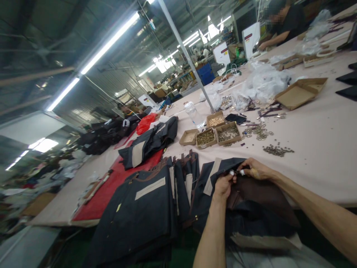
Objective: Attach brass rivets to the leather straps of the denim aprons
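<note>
A dark blue fabric piece with a brown panel (pixel 259 191) and a beige strip lies over the table's front edge, close to my body. My left hand (pixel 223 185) pinches its upper edge, fingers closed. Just to the right, my right hand (pixel 257 169) is closed on the same edge, its thumb and fingertips near the left ones. White wraps show on some fingertips. Whatever small part sits between the fingertips is too small to make out. Left of my hands rests a stack of similar dark blue fabric pieces (pixel 150 212) with beige strips and brown trim.
Small cardboard boxes of metal fittings (pixel 205 138) stand beyond my hands, near loose rings and studs (pixel 277 150). Behind them are a clear plastic jug (pixel 193 113), a phone (pixel 235 118), plastic bags (pixel 264 82) and a metal pole (pixel 189 59). Another person (pixel 287 22) works across the table.
</note>
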A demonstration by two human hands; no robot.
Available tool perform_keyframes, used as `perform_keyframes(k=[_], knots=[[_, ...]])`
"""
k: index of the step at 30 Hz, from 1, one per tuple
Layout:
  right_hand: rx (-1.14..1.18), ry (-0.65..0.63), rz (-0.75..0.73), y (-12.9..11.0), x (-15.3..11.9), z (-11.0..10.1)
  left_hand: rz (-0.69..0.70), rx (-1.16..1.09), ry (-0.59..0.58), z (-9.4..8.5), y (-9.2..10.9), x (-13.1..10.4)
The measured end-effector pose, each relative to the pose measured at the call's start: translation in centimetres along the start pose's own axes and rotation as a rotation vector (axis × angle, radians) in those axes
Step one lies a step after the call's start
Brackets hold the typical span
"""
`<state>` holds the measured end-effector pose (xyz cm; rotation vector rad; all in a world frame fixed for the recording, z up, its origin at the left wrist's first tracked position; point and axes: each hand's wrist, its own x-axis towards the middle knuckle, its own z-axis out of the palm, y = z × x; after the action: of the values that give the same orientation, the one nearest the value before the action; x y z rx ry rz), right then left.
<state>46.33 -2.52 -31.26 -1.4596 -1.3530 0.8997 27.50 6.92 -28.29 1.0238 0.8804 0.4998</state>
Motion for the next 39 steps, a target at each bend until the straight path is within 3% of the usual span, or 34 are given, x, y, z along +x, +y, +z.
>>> perform_keyframes(k=[9,15,20,23,28,35,39], knots=[[0.065,-0.017,0.05,0.3,-0.1,-0.3,-0.034,0.084,-0.101,0.2,-0.2,0.5],[0.075,-0.109,-0.015,-0.4,-0.3,-0.8,-0.046,0.126,-0.111,0.1,0.1,0.4],[0.062,-0.102,0.007,-0.8,-0.3,-0.9,-0.052,0.214,-0.111,0.8,0.0,0.4],[0.097,-0.043,0.032,-0.6,-0.4,-1.3,-0.041,0.272,-0.099,1.3,-0.2,0.4],[0.092,0.227,0.115,-0.8,-1.9,-1.3,-0.036,0.349,-0.056,1.8,-0.8,0.4],[-0.154,0.236,0.187,-2.7,-3.0,1.9,-0.046,0.477,0.038,2.4,-1.9,0.6],[-0.201,0.263,0.224,-3.6,-3.1,2.0,-0.061,0.569,0.122,2.6,-2.5,0.4]])
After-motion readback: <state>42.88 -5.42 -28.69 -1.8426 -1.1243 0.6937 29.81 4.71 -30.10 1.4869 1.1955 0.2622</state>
